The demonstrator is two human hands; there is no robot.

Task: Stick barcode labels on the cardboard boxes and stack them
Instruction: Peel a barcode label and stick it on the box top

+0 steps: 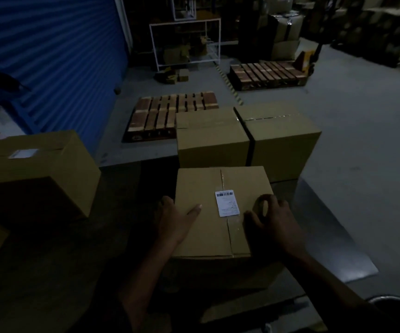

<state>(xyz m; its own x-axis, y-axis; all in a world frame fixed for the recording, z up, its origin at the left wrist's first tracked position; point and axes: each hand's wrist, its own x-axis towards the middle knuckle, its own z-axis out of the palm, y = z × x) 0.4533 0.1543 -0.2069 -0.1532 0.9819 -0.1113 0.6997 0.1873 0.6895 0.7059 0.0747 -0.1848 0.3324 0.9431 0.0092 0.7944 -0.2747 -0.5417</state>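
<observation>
**Both hands on a labelled box in a dim warehouse**

A cardboard box (pixel 218 212) sits directly in front of the person, its taped seam running away from the camera; a white barcode label (pixel 227 203) is stuck on its top, across that seam, slightly tilted. The left hand (pixel 177 217) lies open at the box's left edge, thumb stretched across the top and fingers down the side; the right hand (pixel 274 217) rests on the top near the right edge, fingers curled and spread, gripping nothing that can be made out. Just beyond stand two more boxes side by side, the left one (pixel 211 138) touching the right one (pixel 280 140); neither shows a label from here. To the left, a larger box (pixel 33 164) carries a pale label (pixel 23 153) on its top. Further off, a wooden pallet (pixel 170 114) lies on the grey floor (pixel 353 131) beside a blue roller door (pixel 50 56); a second pallet (pixel 266 73) lies well beyond.
</observation>
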